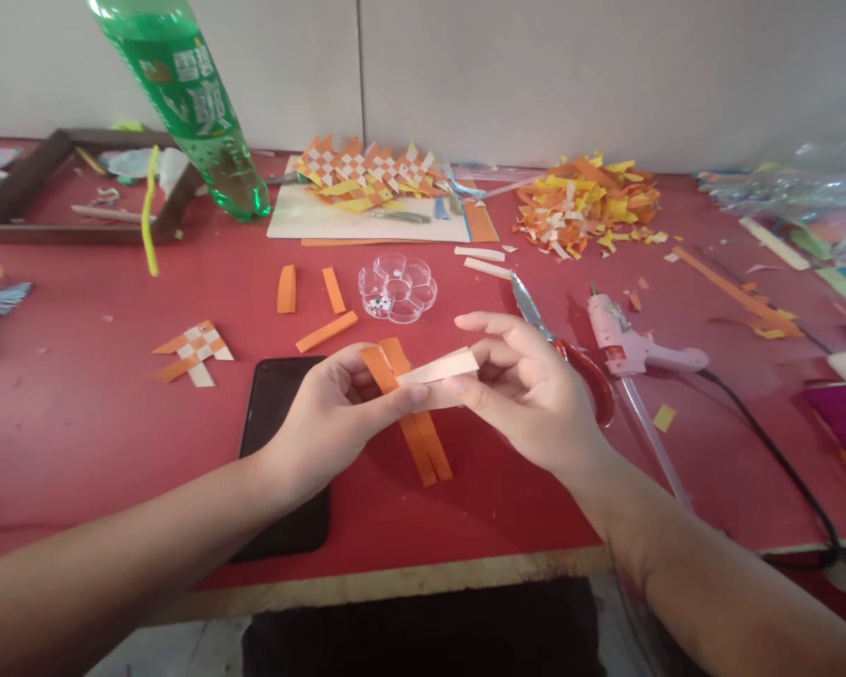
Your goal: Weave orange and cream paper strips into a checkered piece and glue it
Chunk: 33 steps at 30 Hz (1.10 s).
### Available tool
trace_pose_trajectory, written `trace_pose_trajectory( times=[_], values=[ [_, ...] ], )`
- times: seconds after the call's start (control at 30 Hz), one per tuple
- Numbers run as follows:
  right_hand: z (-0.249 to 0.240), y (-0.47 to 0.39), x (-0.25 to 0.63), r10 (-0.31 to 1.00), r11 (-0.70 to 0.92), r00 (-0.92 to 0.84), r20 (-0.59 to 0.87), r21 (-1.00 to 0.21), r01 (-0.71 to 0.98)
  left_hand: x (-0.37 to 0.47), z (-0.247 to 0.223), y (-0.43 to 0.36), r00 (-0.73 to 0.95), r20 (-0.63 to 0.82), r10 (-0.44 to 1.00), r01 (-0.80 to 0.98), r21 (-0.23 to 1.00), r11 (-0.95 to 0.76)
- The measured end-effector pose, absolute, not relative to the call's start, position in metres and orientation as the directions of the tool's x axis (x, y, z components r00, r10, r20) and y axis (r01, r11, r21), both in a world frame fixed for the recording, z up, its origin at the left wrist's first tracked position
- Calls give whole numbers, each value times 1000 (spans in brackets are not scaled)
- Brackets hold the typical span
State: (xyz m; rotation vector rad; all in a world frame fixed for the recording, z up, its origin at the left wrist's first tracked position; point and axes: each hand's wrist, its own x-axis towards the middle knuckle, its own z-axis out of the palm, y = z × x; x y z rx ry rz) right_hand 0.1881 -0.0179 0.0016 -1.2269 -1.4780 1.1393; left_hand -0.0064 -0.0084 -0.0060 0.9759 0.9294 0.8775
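Note:
Between my two hands, just above the red table, are orange paper strips (423,447) crossed by cream paper strips (441,369). My left hand (338,404) pinches the crossing, its thumb lying over the cream paper and the orange. The right-hand end of the cream strips sits between the thumb and fingers of my right hand (525,390). Two orange strips hang down side by side. A woven orange-and-cream paper fish (195,353) lies to the left. Loose orange strips (326,332) rest beyond my left hand. Some fingertips are hidden behind the paper.
A black phone (282,508) lies under my left forearm. Scissors (536,310) and a pink glue gun (624,338) with its cord are on the right. Farther back stand a clear flower-shaped dish (398,288), a green bottle (197,113), woven fish (367,174) and a paper scrap heap (588,202).

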Motion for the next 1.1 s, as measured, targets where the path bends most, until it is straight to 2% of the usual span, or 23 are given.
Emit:
trace_pose_trajectory(
  times=[0.13,0.23,0.27,0.33,0.4,0.43,0.63,0.77,0.87,1.0,1.1],
  values=[
    [8,-19,193,980,200,-58,192,-962,185,-5,-5,-9,331,-273,903,-116,938,326],
    [18,-25,198,944,310,-23,329,-859,407,-3,-8,-10,372,-244,896,-68,955,289],
    [21,-26,199,915,376,-73,397,-773,511,-3,-9,-11,392,-226,892,-38,965,261],
    [26,-25,200,812,545,-258,524,-523,655,-3,-12,-12,431,-192,882,32,980,197],
    [28,-16,200,689,680,-438,578,-304,667,-3,-13,-13,454,-170,875,107,985,136],
    [28,-10,200,652,713,-489,579,-248,656,-4,-14,-13,454,-163,876,146,983,107],
    [27,50,173,640,755,-637,429,-202,623,-5,-16,-14,445,-121,887,322,946,-33],
    [25,90,137,625,780,-746,228,-181,598,-5,-19,-18,468,-64,881,379,915,-135],
    [20,115,116,622,783,-775,114,-81,616,-5,-23,-20,470,1,883,381,902,-204],
    [14,134,100,550,830,-831,83,56,555,-6,-26,-20,451,149,880,454,810,-370],
    [14,137,92,501,855,-865,7,147,497,-6,-26,-18,459,215,862,484,753,-446]
  ],
)
